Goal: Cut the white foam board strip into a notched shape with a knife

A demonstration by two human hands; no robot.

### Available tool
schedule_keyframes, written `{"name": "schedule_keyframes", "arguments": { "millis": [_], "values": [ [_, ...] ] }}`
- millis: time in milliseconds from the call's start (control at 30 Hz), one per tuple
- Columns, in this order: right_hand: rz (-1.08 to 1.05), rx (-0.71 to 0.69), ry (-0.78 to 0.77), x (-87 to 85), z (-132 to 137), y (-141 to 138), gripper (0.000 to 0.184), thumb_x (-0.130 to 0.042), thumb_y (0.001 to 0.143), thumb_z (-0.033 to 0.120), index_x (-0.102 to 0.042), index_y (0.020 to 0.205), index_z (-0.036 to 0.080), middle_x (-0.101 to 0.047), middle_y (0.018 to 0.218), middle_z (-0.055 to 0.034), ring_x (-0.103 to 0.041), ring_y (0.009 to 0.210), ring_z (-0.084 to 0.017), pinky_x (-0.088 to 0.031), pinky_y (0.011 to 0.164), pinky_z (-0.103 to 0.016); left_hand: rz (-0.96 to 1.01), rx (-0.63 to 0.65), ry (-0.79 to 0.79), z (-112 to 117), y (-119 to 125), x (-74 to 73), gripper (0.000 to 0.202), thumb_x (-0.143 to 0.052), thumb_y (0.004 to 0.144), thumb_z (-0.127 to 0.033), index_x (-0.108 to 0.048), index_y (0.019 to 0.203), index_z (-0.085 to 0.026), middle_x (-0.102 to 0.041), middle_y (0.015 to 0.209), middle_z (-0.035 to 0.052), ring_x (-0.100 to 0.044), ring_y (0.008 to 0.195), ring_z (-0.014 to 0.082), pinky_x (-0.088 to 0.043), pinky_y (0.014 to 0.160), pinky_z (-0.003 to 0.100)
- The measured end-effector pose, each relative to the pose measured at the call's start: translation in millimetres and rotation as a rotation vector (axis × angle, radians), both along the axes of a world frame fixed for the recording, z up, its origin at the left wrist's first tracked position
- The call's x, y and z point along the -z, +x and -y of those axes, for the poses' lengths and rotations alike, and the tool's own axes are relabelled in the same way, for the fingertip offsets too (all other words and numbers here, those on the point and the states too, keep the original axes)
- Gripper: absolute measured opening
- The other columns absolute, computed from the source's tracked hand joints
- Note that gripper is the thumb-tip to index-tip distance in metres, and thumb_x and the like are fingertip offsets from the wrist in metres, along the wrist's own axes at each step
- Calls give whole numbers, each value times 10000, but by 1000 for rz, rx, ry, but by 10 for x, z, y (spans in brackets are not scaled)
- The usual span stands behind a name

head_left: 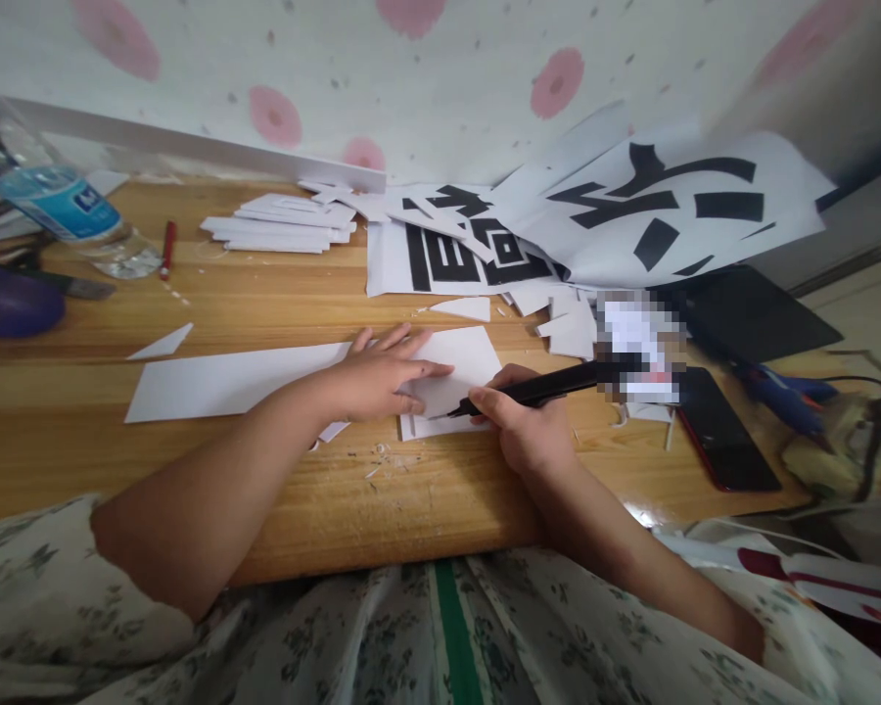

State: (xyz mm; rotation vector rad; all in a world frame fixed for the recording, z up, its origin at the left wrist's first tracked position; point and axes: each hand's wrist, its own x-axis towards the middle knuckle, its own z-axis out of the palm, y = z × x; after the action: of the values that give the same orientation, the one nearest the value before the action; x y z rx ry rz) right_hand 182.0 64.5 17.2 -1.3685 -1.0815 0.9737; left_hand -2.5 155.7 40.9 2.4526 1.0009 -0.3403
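My left hand point(382, 374) lies flat with fingers spread on a white foam board piece point(459, 360), pressing it onto the wooden table point(264, 294). My right hand point(525, 421) grips a black craft knife point(550, 386) like a pen, its tip resting on the board's lower edge just right of my left fingertips. A long white strip point(227, 382) stretches left from under my left hand. Small white shavings lie on the wood below the board.
Stacked white strips point(279, 227) and printed sheets with big black characters point(661, 206) cover the back. A water bottle point(51, 201) and a red pen point(167, 247) lie at left. On the right sit a phone point(726, 431), a black tablet point(749, 313) and a blue glue gun point(785, 392).
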Motion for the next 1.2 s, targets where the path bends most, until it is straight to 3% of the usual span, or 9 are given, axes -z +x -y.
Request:
{"name": "schedule_keyframes", "arguments": {
  "millis": [600, 967, 1200],
  "values": [
    [35, 26, -43, -40, 32, 222, 255, -754, 636, 333, -566, 539, 190, -557, 462, 42, -458, 431, -95, -314, 431, -232, -49, -6, -6, 31, 21, -73, 581, -532, 901, -372, -340, 1445, -447, 73, 1627, -14, 100, 1485, 290, 23, 1133, 614],
    [-23, 60, -30, 5, 54, 573, 211, -748, 626, 272, -573, 534, 200, -487, 401, 73, -420, 386, -87, -321, 395, -220, -60, -11, 4, 41, 26, -89, 597, -548, 891, -364, -345, 1449, -428, 63, 1624, -11, 102, 1483, 295, 8, 1140, 604],
    [20, 103, -18, 7, 84, 759, 188, -735, 613, 262, -577, 537, 195, -497, 403, 65, -374, 371, -75, -235, 366, -214, -38, -11, 28, 26, -9, -32, 589, -548, 887, -388, -357, 1443, -430, 36, 1624, -19, 89, 1484, 286, 5, 1144, 600]
  ]
}}
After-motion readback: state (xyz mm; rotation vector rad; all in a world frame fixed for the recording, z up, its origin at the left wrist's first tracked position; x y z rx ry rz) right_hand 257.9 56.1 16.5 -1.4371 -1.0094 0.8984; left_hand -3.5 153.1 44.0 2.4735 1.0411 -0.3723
